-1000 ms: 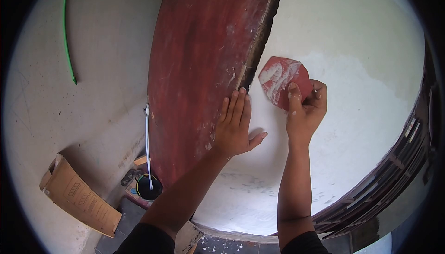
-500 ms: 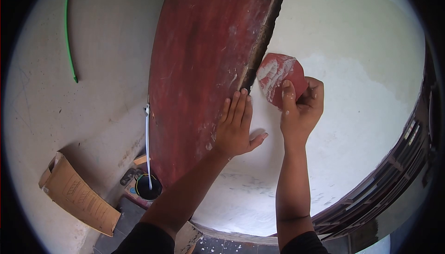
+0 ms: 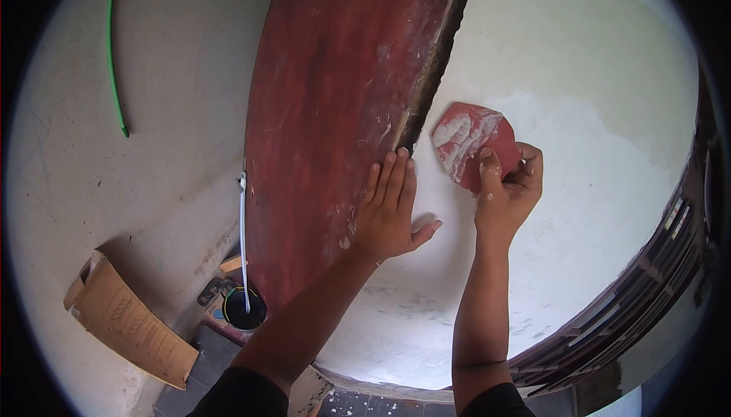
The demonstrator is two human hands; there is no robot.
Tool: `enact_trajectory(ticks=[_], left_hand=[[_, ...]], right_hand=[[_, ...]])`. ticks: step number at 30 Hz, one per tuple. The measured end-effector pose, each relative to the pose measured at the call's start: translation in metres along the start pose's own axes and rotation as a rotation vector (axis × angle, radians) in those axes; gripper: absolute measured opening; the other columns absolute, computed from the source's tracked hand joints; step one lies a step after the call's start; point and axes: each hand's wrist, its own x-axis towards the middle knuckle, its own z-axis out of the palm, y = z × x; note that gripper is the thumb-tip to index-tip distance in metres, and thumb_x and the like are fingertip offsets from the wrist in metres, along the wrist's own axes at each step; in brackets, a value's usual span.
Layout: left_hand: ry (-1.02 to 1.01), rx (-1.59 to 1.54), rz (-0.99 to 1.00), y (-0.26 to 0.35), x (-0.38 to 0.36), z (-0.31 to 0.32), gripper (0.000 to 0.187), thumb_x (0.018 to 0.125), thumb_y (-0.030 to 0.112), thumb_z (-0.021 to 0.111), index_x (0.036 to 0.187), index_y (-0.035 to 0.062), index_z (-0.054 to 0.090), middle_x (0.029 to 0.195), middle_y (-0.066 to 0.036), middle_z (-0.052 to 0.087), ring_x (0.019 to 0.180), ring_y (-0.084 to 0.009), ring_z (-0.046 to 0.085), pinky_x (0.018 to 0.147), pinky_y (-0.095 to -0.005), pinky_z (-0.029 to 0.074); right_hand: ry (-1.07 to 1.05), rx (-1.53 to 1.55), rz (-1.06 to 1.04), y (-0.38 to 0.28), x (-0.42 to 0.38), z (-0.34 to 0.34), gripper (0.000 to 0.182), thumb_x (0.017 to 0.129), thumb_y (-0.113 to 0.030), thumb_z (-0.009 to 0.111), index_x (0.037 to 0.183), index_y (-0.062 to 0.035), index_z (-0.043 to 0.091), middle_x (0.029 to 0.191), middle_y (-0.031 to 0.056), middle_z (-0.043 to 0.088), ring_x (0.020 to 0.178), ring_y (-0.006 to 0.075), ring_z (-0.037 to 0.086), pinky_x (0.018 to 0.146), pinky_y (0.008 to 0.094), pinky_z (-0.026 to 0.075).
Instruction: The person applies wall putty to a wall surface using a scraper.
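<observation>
My left hand (image 3: 386,207) rests flat with fingers outstretched on the dark red wooden panel (image 3: 327,105), its fingertips near the panel's rough edge. Pinched between the thumb and fingers of my right hand (image 3: 512,188) is a red putty spreader (image 3: 499,134), a thin flat piece smeared with whitish paste on its left part. The spreader is just right of the panel edge, in front of the white wall (image 3: 586,188). A gap shows between it and the panel. Some pale paste sticks to my right thumb.
A green hose (image 3: 114,74) hangs on the left wall. Below are a leaning piece of cardboard (image 3: 133,322), a black bucket (image 3: 245,318) and a white pipe (image 3: 243,242). A dark slatted frame (image 3: 624,310) curves along the right. White spots mark the dark floor tiles (image 3: 373,405).
My right hand has moved right and slightly down with the spreader, away from the panel edge. My left hand has stayed in place.
</observation>
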Motion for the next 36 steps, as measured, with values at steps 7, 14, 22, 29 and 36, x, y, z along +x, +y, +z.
enact_trajectory(ticks=[7, 14, 22, 29, 36], left_hand=[[-0.019, 0.001, 0.014, -0.001, -0.001, 0.002, 0.092, 0.089, 0.056, 0.056, 0.143, -0.0158, 0.036, 0.152, -0.034, 0.033, 0.146, -0.0446, 0.029, 0.120, -0.0540, 0.019], [-0.029, 0.007, 0.027, -0.001, -0.001, 0.001, 0.094, 0.089, 0.056, 0.056, 0.142, -0.0184, 0.034, 0.153, -0.037, 0.031, 0.145, -0.0481, 0.028, 0.119, -0.0554, 0.019], [-0.031, 0.014, 0.031, -0.002, -0.001, 0.002, 0.095, 0.089, 0.056, 0.056, 0.143, -0.0184, 0.032, 0.153, -0.037, 0.030, 0.145, -0.0485, 0.028, 0.119, -0.0561, 0.018], [-0.025, 0.010, 0.034, -0.002, -0.001, 0.001, 0.094, 0.090, 0.056, 0.055, 0.143, -0.0184, 0.033, 0.153, -0.037, 0.030, 0.146, -0.0480, 0.028, 0.119, -0.0554, 0.019], [-0.028, 0.033, 0.044, -0.002, -0.002, 0.002, 0.094, 0.090, 0.056, 0.054, 0.144, -0.0179, 0.032, 0.153, -0.036, 0.030, 0.146, -0.0475, 0.028, 0.120, -0.0548, 0.019]], right_hand=[[0.018, -0.121, -0.054, 0.006, 0.004, 0.001, 0.021, 0.089, -0.004, 0.070, 0.099, -0.0010, 0.052, 0.083, 0.0054, 0.065, 0.074, 0.0039, 0.057, 0.068, 0.0195, 0.047], [-0.037, 0.074, 0.022, 0.000, 0.001, 0.008, 0.024, 0.089, 0.000, 0.071, 0.106, 0.0014, 0.055, 0.088, 0.0074, 0.068, 0.075, 0.0055, 0.059, 0.068, 0.0202, 0.048], [0.086, -0.001, 0.035, 0.000, 0.001, -0.008, 0.022, 0.089, 0.000, 0.069, 0.107, 0.0028, 0.056, 0.087, 0.0062, 0.068, 0.077, 0.0065, 0.060, 0.071, 0.0214, 0.049], [0.023, -0.084, 0.018, -0.004, 0.014, 0.009, 0.021, 0.091, -0.003, 0.069, 0.108, 0.0039, 0.058, 0.092, 0.0072, 0.068, 0.078, 0.0070, 0.060, 0.071, 0.0214, 0.048], [0.098, 0.029, 0.038, -0.011, 0.018, -0.006, 0.022, 0.091, -0.004, 0.069, 0.109, 0.0022, 0.058, 0.090, 0.0072, 0.068, 0.077, 0.0080, 0.060, 0.068, 0.0227, 0.050]])
